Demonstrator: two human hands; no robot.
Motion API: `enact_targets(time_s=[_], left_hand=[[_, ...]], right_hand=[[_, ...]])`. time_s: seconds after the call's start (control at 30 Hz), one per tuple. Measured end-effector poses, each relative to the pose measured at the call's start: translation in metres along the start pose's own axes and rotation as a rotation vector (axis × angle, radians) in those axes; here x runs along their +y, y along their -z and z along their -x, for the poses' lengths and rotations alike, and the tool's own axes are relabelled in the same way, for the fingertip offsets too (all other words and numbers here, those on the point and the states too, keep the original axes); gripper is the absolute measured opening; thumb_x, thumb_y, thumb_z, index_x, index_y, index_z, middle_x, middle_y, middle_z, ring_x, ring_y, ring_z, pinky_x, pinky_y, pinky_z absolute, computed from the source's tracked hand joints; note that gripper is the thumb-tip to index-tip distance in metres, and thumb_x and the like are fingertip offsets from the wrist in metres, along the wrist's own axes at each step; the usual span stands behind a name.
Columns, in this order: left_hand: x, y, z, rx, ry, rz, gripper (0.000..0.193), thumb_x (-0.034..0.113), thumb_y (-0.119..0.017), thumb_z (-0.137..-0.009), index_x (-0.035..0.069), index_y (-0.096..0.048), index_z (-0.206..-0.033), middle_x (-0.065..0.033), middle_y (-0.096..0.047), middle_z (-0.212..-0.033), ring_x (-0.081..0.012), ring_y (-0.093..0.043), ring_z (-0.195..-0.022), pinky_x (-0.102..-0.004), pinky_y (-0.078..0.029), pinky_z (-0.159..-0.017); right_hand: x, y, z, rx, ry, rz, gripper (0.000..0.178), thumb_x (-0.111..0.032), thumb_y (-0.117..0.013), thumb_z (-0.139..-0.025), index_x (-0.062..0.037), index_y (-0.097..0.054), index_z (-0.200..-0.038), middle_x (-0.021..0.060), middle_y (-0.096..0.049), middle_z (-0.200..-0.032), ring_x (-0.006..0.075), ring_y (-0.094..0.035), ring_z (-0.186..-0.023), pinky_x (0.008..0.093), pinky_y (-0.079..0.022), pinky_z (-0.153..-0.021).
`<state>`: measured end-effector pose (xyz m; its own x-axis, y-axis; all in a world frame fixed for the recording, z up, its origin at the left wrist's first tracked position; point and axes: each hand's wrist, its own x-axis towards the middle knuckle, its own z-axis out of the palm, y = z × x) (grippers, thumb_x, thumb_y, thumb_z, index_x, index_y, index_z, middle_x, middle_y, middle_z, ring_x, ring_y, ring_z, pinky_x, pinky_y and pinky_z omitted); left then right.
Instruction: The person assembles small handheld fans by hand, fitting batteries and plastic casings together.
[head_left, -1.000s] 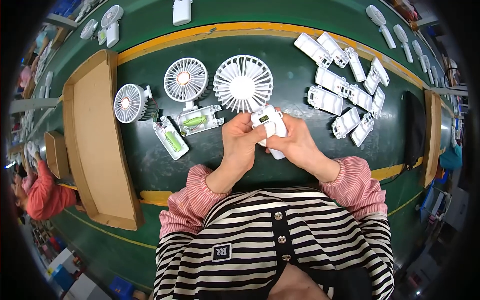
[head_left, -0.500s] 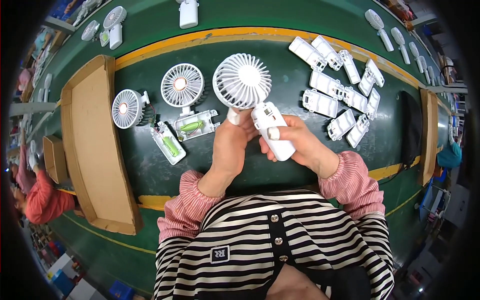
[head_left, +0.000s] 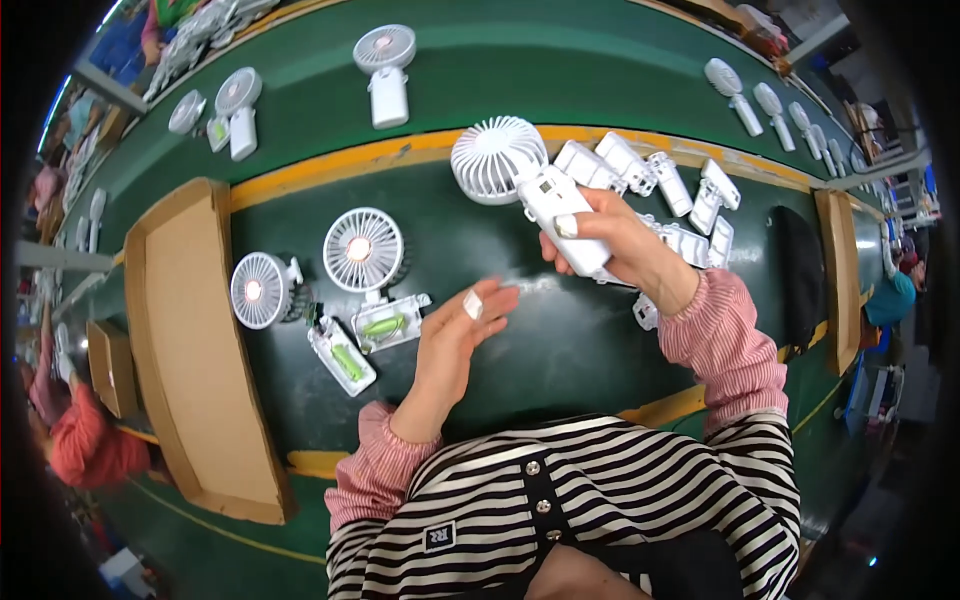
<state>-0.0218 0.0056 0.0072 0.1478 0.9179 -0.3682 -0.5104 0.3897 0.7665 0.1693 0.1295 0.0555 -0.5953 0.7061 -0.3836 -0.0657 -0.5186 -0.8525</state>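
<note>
Nearest, the left hand [head_left: 458, 338] is over the worktop [head_left: 545, 355], fingers loosely apart, holding nothing. Farther out, the right hand [head_left: 625, 240] grips a white fan [head_left: 498, 160] by its handle, thumb on the upper face; the fan is one of one in hand. Its handle slants up and left from the palm to the round head, which shows beside the nearest shells. How high it is held cannot be told.

The step in hand appears to be handling this one fan by the right hand alone. The next move would seem to call for a steady hold on the handle, with the head kept off the shells.

Left of the left hand are two open fans [head_left: 362, 248], each head lying by its opened handle. Two green batteries [head_left: 384, 326] show, one in each handle. Beyond them to the left lies one long cardboard tray [head_left: 195, 350]; a smaller box [head_left: 110, 365] is past it.

Around and beyond the right hand are the loose white shells [head_left: 670, 185]. At least seven can be made out; the hand and handle hide others, so the full count is unclear.

Across the yellow band [head_left: 340, 166], three fans [head_left: 388, 95] lie at upper left, one showing green inside. At upper right is a row of at least four more [head_left: 733, 97], too small at its end to count.
</note>
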Motion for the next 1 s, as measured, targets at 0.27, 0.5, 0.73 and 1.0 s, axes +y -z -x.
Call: enact_targets(time_s=[0.27,0.5,0.73,1.0], left_hand=[[0.001,0.003,-0.009,-0.115,-0.223,0.222,0.051,0.026,-0.059,-0.080,-0.003,-0.043,-0.120,-0.0178,-0.048,-0.122,-0.0270,-0.047,-0.111,-0.0409,-0.035,-0.095],[-0.004,-0.004,0.003,-0.082,-0.215,0.213,0.052,0.011,-0.067,-0.071,0.001,-0.047,-0.117,-0.0199,-0.053,-0.115,-0.0314,-0.047,-0.112,-0.0427,-0.037,-0.097],[-0.004,-0.003,0.012,-0.115,-0.252,0.228,0.058,0.007,-0.072,-0.062,0.003,-0.048,-0.115,-0.0204,-0.056,-0.110,-0.0340,-0.045,-0.114,-0.0450,-0.037,-0.096],[-0.003,-0.011,0.009,-0.149,-0.264,0.179,0.060,0.015,-0.077,-0.060,0.004,-0.051,-0.113,-0.0201,-0.048,-0.121,-0.0292,-0.047,-0.112,-0.0407,-0.040,-0.093]], right_hand=[[0.048,-0.044,0.025,-0.096,-0.130,0.037,0.025,-0.008,-0.062,-0.074,0.0031,-0.055,-0.095,0.0101,-0.061,-0.076,0.0141,-0.059,-0.059,0.0252,-0.049,-0.055],[0.060,-0.059,0.041,-0.004,0.163,0.528,0.032,-0.008,-0.066,-0.068,-0.0003,-0.054,-0.097,0.0056,-0.059,-0.079,0.0104,-0.055,-0.067,0.0244,-0.045,-0.060],[0.058,-0.073,0.050,0.103,0.352,0.779,0.030,-0.020,-0.065,-0.066,-0.0009,-0.052,-0.085,0.0166,-0.059,-0.077,0.0340,-0.058,-0.069,0.0392,-0.046,-0.059],[0.062,-0.077,0.046,0.182,0.428,0.890,0.025,-0.018,-0.062,-0.065,0.0006,-0.052,-0.080,0.0165,-0.059,-0.075,0.0353,-0.058,-0.066,0.0421,-0.045,-0.056]])
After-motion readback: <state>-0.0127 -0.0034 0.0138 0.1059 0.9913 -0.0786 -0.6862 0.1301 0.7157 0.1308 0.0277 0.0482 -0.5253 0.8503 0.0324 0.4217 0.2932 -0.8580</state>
